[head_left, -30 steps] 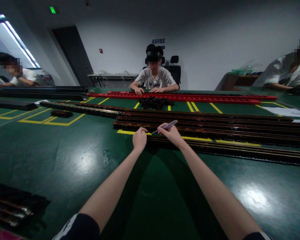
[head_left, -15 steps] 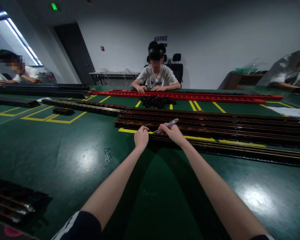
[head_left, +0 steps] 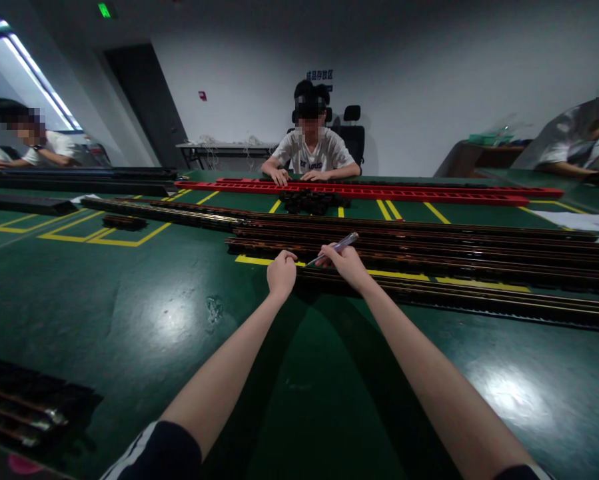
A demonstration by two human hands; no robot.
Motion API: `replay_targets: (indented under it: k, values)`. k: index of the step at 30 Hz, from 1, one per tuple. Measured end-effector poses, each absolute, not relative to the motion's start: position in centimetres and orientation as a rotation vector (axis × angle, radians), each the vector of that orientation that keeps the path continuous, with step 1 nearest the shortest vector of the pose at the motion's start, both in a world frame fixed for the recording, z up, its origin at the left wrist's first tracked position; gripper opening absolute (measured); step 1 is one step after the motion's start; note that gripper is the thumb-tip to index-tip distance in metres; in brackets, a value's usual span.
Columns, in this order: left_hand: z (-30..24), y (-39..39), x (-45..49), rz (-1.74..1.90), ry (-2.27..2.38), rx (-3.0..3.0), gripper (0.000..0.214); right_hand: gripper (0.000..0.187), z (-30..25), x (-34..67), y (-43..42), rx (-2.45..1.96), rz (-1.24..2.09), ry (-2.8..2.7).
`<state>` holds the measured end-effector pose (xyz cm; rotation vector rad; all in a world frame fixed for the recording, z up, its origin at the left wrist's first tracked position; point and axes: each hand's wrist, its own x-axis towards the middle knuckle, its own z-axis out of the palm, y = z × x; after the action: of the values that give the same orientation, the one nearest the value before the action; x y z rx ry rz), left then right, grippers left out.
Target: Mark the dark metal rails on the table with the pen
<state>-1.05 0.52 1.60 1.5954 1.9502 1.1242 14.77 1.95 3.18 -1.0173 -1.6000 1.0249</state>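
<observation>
My right hand [head_left: 346,265] grips a clear pen-like tool [head_left: 335,248], its tip pointing left toward my left hand. My left hand [head_left: 281,272] is curled with fingers closed at the left end of a long dark rail [head_left: 459,297] lying across the green table [head_left: 169,313]. What the left fingers pinch is hidden. Several more dark rails [head_left: 429,253] lie parallel just beyond both hands.
A person in a white shirt [head_left: 310,153] sits opposite, hands on long red rails [head_left: 369,193], with a pile of small black parts [head_left: 313,201] in front. Other people sit at far left [head_left: 34,143] and far right [head_left: 574,143]. Dark rails [head_left: 24,407] lie at my near left. Yellow floor-style markings cross the table.
The view shifted slightly. Both hands stay at the rail end, and the pen tool tilts up a little more.
</observation>
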Motion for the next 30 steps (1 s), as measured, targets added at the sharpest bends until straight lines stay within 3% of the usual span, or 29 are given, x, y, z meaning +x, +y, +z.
replay_targets:
  k: [30]
  values:
    - [1.5,0.4,-1.1,1.107,1.931,1.592,0.031,0.038,3.2,15.9,1.7,-1.002,0.993,-1.530]
